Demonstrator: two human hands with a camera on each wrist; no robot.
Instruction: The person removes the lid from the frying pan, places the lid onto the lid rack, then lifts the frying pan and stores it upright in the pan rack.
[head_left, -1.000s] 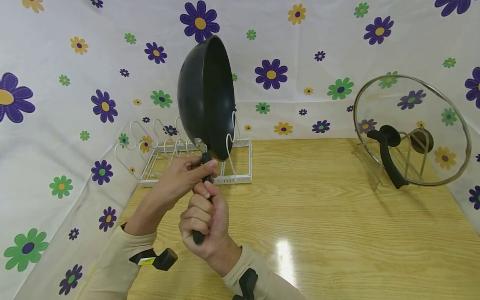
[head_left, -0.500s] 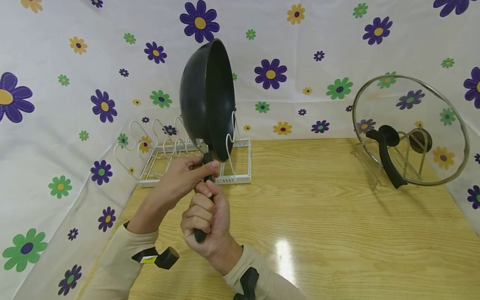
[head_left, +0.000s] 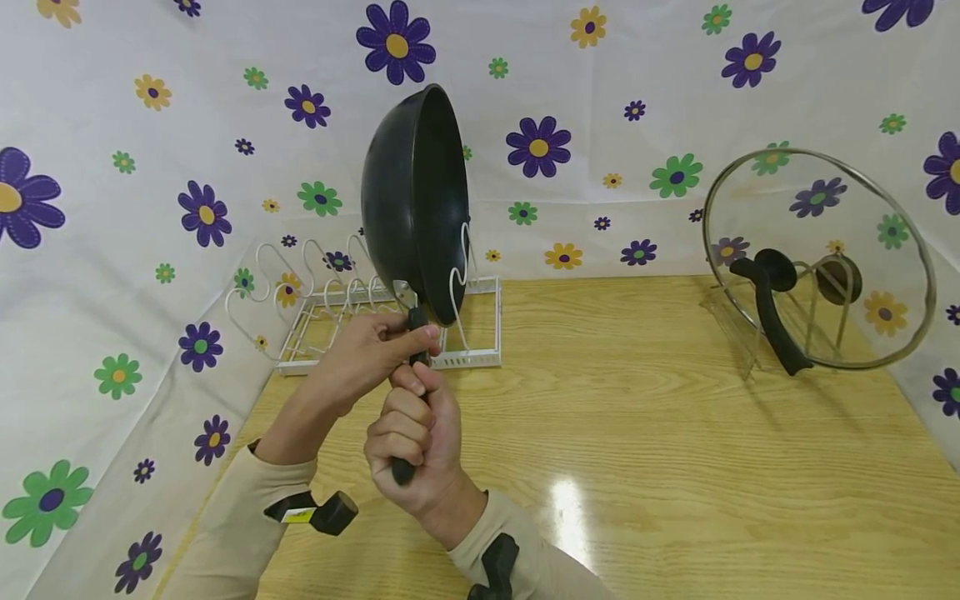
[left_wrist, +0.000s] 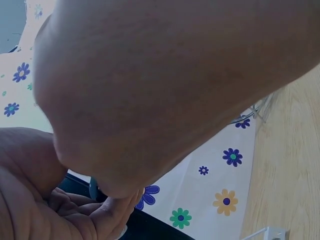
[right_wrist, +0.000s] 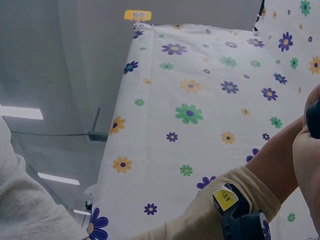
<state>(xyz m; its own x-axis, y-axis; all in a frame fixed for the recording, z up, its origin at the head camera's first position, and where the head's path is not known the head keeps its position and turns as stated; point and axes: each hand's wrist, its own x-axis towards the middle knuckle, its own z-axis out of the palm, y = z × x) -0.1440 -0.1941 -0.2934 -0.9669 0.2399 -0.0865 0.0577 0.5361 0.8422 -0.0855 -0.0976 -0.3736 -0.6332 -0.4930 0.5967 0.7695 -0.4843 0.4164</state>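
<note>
In the head view a deep black wok (head_left: 411, 200) stands tilted up on its edge, its hollow side facing right. Its lower part is at the white wire rack (head_left: 467, 360), behind one of the rack's curved wires; whether it bears on the rack I cannot tell. My left hand (head_left: 365, 354) pinches the black handle (head_left: 402, 472) just below its metal bracket. Lower down, my right hand (head_left: 416, 437) wraps its fingers round the same handle, whose end pokes out below the fist. The left wrist view is mostly filled by skin, with a dark piece of wok behind.
On the right, a large glass lid (head_left: 847, 212) with a black curved handle (head_left: 776, 321) leans upright in a small wire stand (head_left: 813, 321). Wood-grain table (head_left: 637, 467) lies in front. Flower-print cloth (head_left: 540, 75) hangs behind and along the sides.
The wok's top edge has come down slightly and tipped a little to the right. Both hands keep their hold on the handle and have shifted slightly right.
</note>
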